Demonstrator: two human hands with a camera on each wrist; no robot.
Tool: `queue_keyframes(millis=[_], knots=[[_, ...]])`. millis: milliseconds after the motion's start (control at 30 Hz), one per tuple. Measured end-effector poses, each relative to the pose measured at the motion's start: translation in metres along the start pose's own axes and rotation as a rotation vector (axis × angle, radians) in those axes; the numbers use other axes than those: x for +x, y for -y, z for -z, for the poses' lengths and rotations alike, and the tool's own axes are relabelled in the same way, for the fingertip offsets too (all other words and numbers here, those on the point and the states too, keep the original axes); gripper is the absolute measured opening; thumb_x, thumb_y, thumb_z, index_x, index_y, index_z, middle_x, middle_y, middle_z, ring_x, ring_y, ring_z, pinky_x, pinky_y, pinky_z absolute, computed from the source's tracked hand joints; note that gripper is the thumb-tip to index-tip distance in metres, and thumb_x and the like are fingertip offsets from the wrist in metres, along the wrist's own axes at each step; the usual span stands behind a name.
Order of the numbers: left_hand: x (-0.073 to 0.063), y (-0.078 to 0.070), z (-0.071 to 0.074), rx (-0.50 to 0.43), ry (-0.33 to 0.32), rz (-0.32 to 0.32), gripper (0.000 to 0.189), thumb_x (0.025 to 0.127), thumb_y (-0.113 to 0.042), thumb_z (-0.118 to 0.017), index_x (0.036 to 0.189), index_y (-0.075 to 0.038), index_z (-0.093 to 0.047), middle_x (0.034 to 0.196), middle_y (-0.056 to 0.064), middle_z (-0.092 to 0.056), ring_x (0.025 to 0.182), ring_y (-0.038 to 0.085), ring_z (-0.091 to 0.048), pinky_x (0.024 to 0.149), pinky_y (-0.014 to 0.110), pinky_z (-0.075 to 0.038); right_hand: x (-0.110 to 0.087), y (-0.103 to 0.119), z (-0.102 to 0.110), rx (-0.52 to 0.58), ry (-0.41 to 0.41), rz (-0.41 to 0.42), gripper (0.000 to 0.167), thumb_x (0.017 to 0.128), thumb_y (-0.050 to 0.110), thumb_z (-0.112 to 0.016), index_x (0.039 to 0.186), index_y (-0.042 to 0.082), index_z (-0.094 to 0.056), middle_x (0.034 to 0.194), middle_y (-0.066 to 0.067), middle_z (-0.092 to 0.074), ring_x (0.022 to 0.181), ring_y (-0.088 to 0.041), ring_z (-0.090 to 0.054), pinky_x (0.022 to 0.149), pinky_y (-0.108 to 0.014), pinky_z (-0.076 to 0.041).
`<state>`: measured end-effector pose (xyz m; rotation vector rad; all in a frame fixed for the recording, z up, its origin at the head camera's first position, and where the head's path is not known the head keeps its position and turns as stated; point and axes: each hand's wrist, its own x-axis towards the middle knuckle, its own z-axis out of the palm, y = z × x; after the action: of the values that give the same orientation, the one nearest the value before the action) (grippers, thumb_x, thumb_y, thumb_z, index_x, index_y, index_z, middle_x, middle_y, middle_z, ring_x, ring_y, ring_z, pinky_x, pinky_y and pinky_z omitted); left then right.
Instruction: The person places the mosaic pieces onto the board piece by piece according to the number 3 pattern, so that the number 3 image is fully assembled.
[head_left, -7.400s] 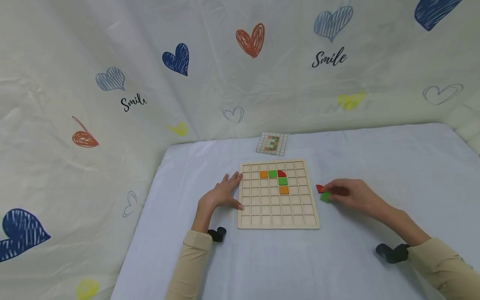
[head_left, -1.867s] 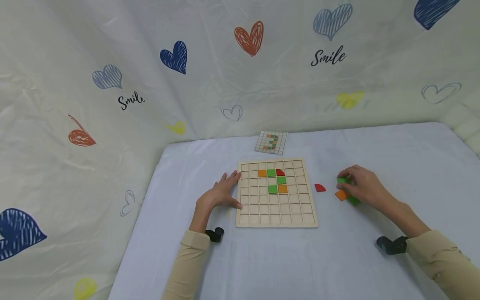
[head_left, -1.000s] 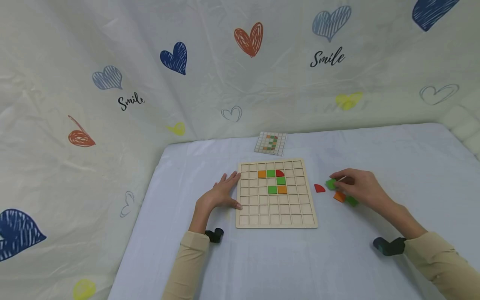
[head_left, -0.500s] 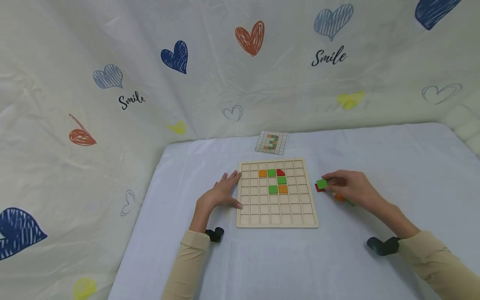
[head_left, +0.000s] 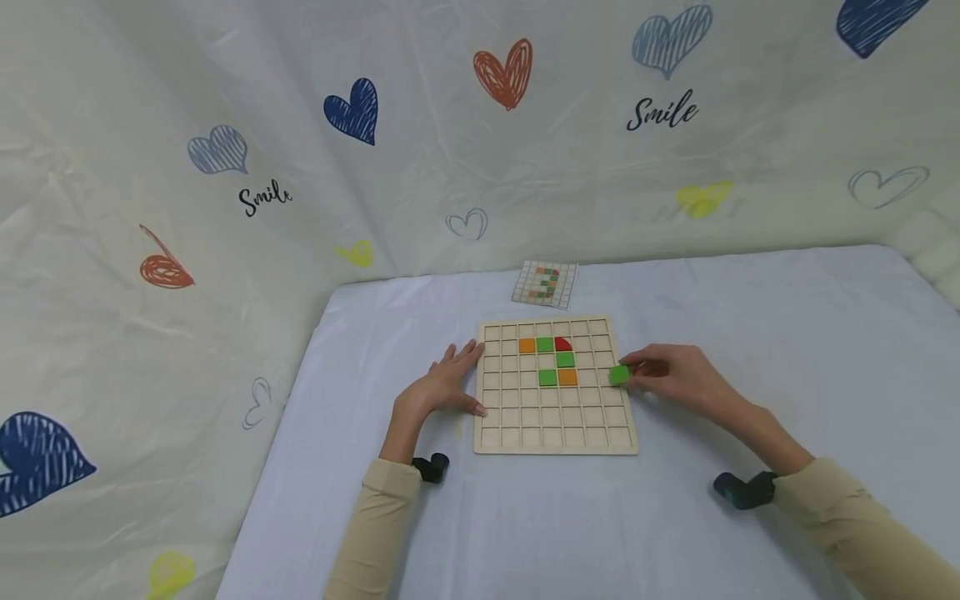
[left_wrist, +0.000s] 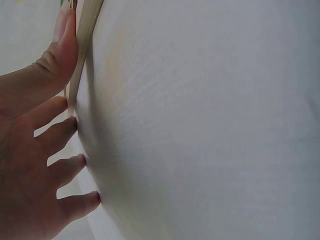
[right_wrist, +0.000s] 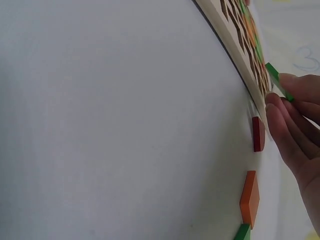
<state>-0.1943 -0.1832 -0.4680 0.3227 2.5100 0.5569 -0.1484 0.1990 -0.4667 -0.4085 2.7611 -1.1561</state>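
A wooden grid board [head_left: 517,433] lies on the white table with orange, green and red tiles set in several of its cells. My left hand [head_left: 441,387] rests at the board's left edge, fingers spread and thumb on the rim; the left wrist view shows the thumb [left_wrist: 65,50] against that edge. In my right hand [head_left: 675,379] a green square tile [head_left: 619,375] is pinched between thumb and fingers, over the board's right edge. Below that hand in the right wrist view lie a red tile [right_wrist: 258,134], an orange tile [right_wrist: 249,199] and another green tile [right_wrist: 243,233].
A printed pattern card [head_left: 545,284] lies behind the board, showing coloured cells on a grid. A white curtain [head_left: 420,167] with hearts rises behind the table [head_left: 555,533]. The loose tiles are hidden by the right hand in the head view.
One green tile has come to lie left of the lower orange one. My right hand has picked another green tile from the loose pile and carried it left to the board. My left hand stays put.
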Motion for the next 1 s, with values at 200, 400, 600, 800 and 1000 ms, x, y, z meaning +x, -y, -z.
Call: queue_keyframes(millis=[200, 400, 600, 800, 1000], knots=[[-0.001, -0.003, 0.001, 0.002, 0.005, 0.014, 0.120, 0.076, -0.030, -0.091, 0.167, -0.025, -0.013, 0.174, -0.005, -0.004, 0.161, 0.026, 0.007, 0.129, 0.058, -0.004, 0.005, 0.004, -0.008, -0.009, 0.022, 0.019, 0.030, 0.086, 0.013, -0.082, 0.114, 0.003, -0.077, 0.098, -0.005, -0.076, 0.084, -0.016, -0.066, 0.071, -0.018, -0.055], [-0.003, -0.006, 0.002, -0.001, 0.007, 0.030, 0.119, 0.077, -0.029, -0.091, 0.167, -0.025, -0.014, 0.174, -0.007, -0.004, 0.161, 0.024, 0.008, 0.130, 0.056, -0.003, 0.007, 0.008, -0.014, 0.025, 0.050, 0.057, 0.028, 0.086, 0.012, -0.083, 0.112, 0.005, -0.077, 0.101, -0.004, -0.076, 0.086, -0.014, -0.066, 0.074, -0.018, -0.056], [-0.006, -0.007, 0.003, 0.016, 0.004, 0.024, 0.118, 0.078, -0.029, -0.090, 0.167, -0.024, -0.013, 0.174, -0.005, -0.004, 0.161, 0.026, 0.007, 0.129, 0.056, -0.004, 0.011, 0.017, -0.020, 0.028, 0.066, 0.114, 0.028, 0.084, 0.011, -0.084, 0.110, 0.004, -0.077, 0.096, -0.001, -0.074, 0.080, -0.011, -0.060, 0.069, -0.018, -0.053], [-0.013, -0.012, 0.006, 0.012, 0.005, 0.012, 0.115, 0.080, -0.027, -0.089, 0.167, -0.020, -0.014, 0.174, -0.001, -0.004, 0.161, 0.030, 0.006, 0.129, 0.058, -0.004, 0.018, 0.024, -0.031, 0.022, 0.070, 0.151, 0.028, 0.082, 0.013, -0.087, 0.107, 0.004, -0.078, 0.090, 0.002, -0.073, 0.076, -0.008, -0.058, 0.066, -0.020, -0.051], [-0.018, -0.017, 0.010, -0.013, -0.005, -0.004, 0.113, 0.080, -0.025, -0.090, 0.167, -0.017, -0.017, 0.174, 0.002, -0.008, 0.161, 0.032, 0.004, 0.129, 0.059, -0.005, 0.021, 0.026, -0.039, 0.030, 0.087, 0.172, 0.025, 0.082, 0.013, -0.087, 0.105, 0.006, -0.079, 0.092, 0.002, -0.073, 0.077, -0.008, -0.056, 0.067, -0.020, -0.050]])
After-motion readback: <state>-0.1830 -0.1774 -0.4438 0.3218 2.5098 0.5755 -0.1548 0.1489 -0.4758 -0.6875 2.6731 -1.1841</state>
